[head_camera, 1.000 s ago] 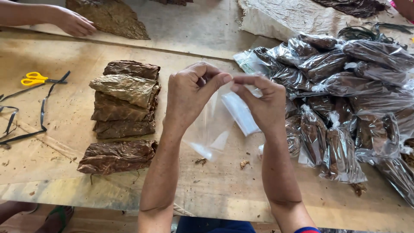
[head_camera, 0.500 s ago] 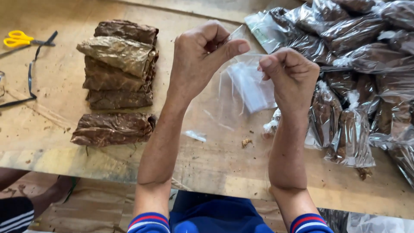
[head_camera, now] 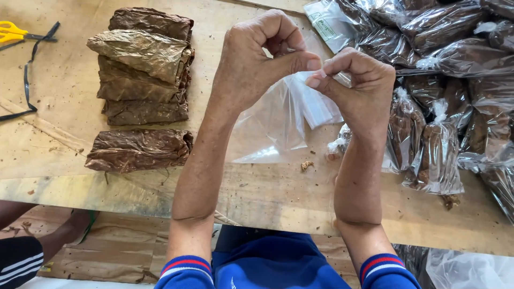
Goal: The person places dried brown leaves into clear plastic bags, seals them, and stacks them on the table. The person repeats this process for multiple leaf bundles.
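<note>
Hands, left hand (head_camera: 257, 64) and right hand (head_camera: 356, 85), pinch a clear plastic bag (head_camera: 281, 120) between them. Worn wooden table (head_camera: 59, 107) holds folded brown leaves (head_camera: 142, 69), yellow scissors (head_camera: 13, 32) and bagged bundles (head_camera: 444, 80).

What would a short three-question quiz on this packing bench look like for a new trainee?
1. True or false: the left hand and the right hand each pinch the top edge of the clear plastic bag.
2. The yellow scissors lie at which side of the wooden table? A near right, B far left, C under the bag.
3. Fill in: the filled bags of brown leaf are piled to the ____ of the hands.

Key
1. True. Both hands pinch it with their fingers, held above the table.
2. B. They lie beyond the stack of folded brown leaves.
3. Right.
</note>
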